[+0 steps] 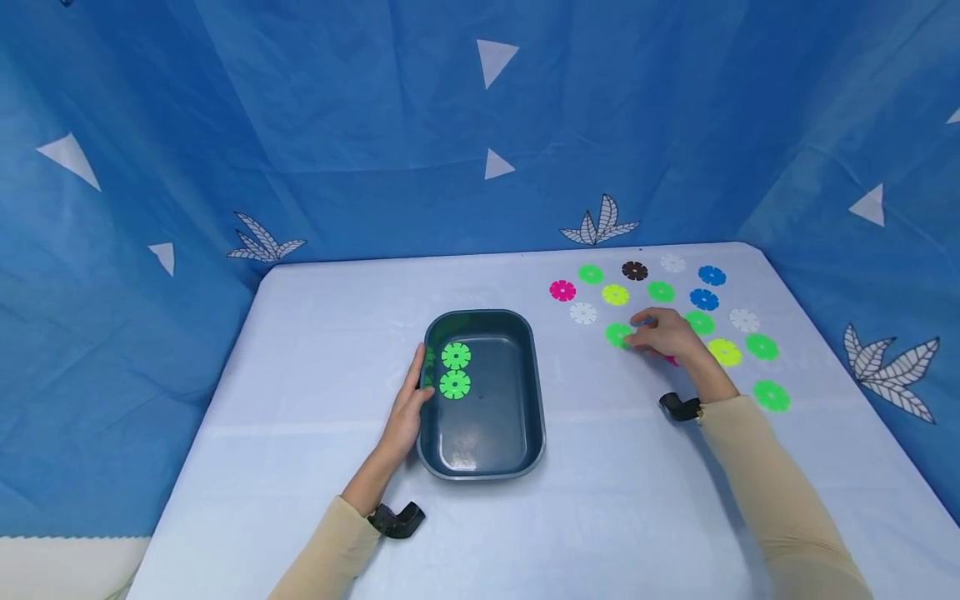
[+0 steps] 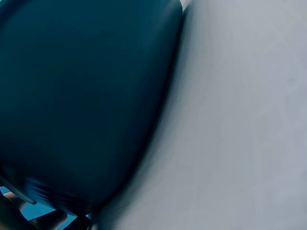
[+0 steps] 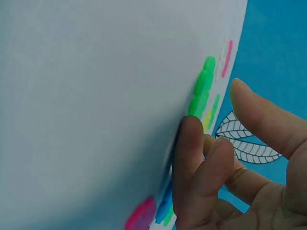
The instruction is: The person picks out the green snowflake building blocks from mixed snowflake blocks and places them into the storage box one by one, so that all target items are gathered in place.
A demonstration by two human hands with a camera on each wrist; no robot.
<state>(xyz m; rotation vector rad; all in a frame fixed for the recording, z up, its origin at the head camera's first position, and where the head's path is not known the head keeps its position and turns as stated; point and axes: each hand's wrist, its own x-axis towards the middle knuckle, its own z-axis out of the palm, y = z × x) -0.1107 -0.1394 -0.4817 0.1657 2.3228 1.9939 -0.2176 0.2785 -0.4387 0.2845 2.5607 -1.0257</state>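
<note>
A dark blue-grey plastic basin point(image 1: 480, 477) stands on the table, with two green notched plastic discs point(image 1: 455, 384) on its floor at the left. My left hand point(image 1: 405, 408) holds its left wall, thumb at the rim and fingers along the outside; the left wrist view shows mostly the basin's side point(image 2: 86, 96). To the right, my right hand point(image 1: 667, 333) reaches among the loose discs. Its fingertips are at the edge of a green notched disc point(image 1: 618, 335), and the thumb stands apart in the right wrist view. A pink disc point(image 3: 140, 214) lies partly hidden under that hand.
Several more notched discs lie flat at the back right, including a brown one point(image 1: 634, 271), a yellow one point(image 1: 724, 352) and a blue one point(image 1: 704, 299). The white-covered table point(image 1: 322, 333) has blue patterned cloth point(image 1: 420, 125) behind it and along its sides.
</note>
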